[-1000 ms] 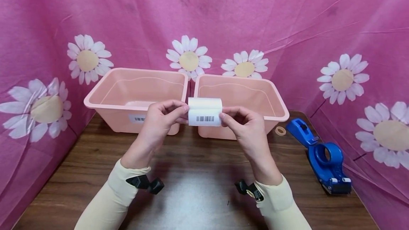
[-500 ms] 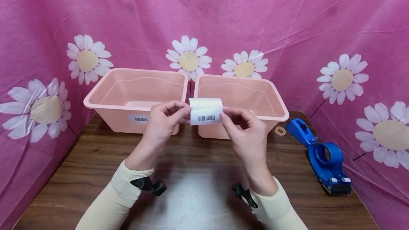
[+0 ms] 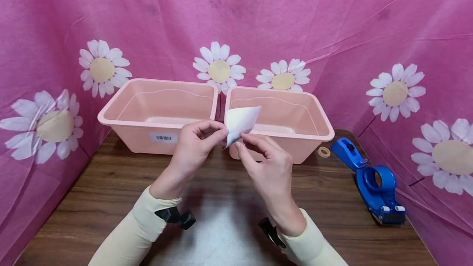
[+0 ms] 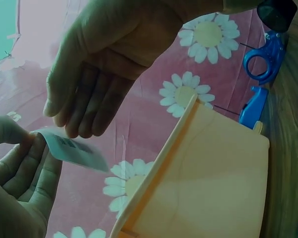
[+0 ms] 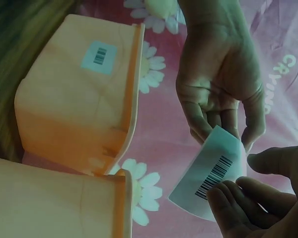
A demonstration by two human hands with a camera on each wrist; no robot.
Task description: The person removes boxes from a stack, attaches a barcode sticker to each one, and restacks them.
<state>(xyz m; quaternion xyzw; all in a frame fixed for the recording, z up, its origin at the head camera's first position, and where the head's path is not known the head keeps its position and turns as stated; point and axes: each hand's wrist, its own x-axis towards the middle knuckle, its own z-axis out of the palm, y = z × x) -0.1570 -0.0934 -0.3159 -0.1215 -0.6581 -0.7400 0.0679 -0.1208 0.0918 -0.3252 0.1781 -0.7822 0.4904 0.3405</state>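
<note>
In the head view my left hand (image 3: 192, 151) pinches a white barcode label (image 3: 242, 119) by its left edge, between thumb and fingers. The label is raised in front of the right bin, tilted and bent. My right hand (image 3: 271, 167) is at its lower right, fingertips right at the edge and a gap between thumb and forefinger. In the right wrist view the printed barcode shows on the label (image 5: 226, 153), its end overlapped by my right fingertips (image 5: 219, 198). The left wrist view shows my right hand (image 4: 109, 59) above the label.
Two pink bins, left (image 3: 129, 136) and right (image 3: 299, 151), stand side by side at the back of the wooden table (image 3: 122, 184). The left bin bears a barcode label (image 3: 164, 137). A small tan ring (image 3: 324, 152) and a blue tape dispenser (image 3: 382, 200) lie on the right.
The label has turned from facing the head camera to tilted, hiding its barcode there. My right hand has moved left and slightly down from its right edge; my left hand moved slightly right.
</note>
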